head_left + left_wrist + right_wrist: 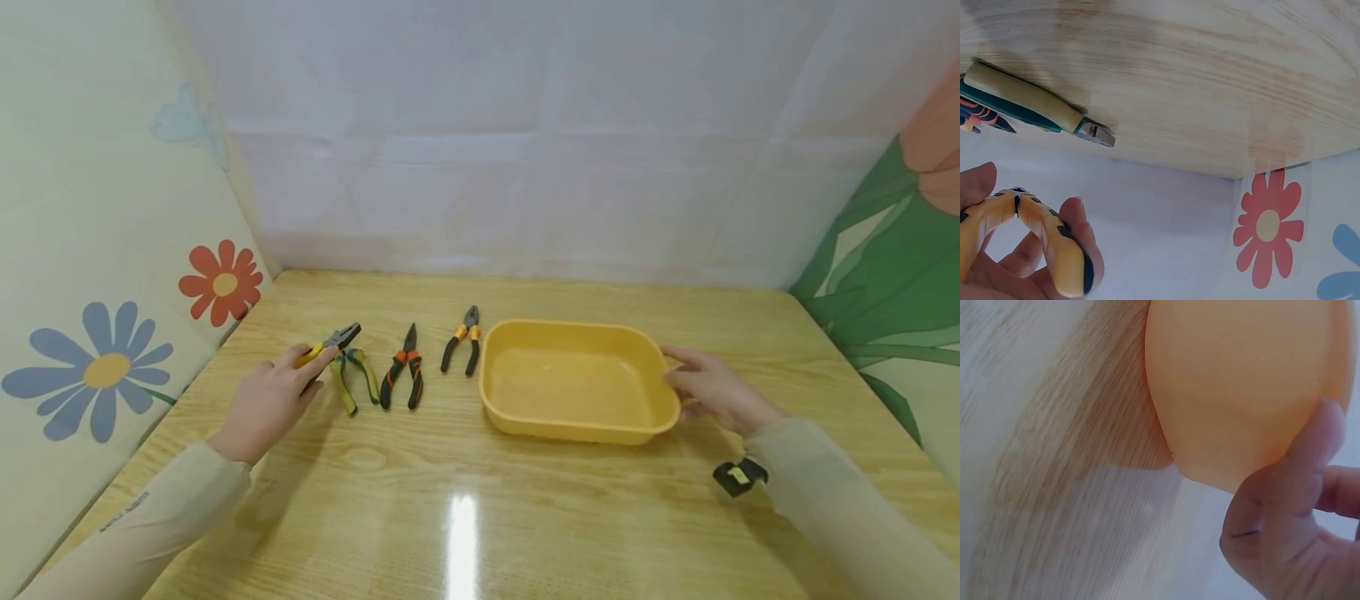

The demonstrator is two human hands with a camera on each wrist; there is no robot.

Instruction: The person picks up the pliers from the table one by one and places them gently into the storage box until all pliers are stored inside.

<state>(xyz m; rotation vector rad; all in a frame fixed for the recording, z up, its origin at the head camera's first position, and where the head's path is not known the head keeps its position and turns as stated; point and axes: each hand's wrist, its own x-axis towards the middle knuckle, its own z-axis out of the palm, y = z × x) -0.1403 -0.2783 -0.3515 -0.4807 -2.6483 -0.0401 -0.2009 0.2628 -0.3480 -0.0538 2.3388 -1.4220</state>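
Observation:
My left hand [270, 402] holds combination pliers [346, 335] with yellow-and-black handles, raised over the table at the left. In the left wrist view, the fingers and thumb lie around the spread yellow handles [1067, 262]. Just beneath them, green-handled pliers [345, 390] lie on the table, their head partly covered in the head view. My right hand [716, 390] grips the right end of a yellow plastic basin [573, 431]. The right wrist view shows the thumb against the basin's outer wall [1235, 381]; some fingertips are hidden.
Black-and-orange long-nose pliers [410, 358] and smaller pliers [471, 329] with orange-and-black handles lie between the green pliers and the basin. A pale cloth wall [525, 192] stands behind the wooden table [375, 517], with flower-printed panels at both sides.

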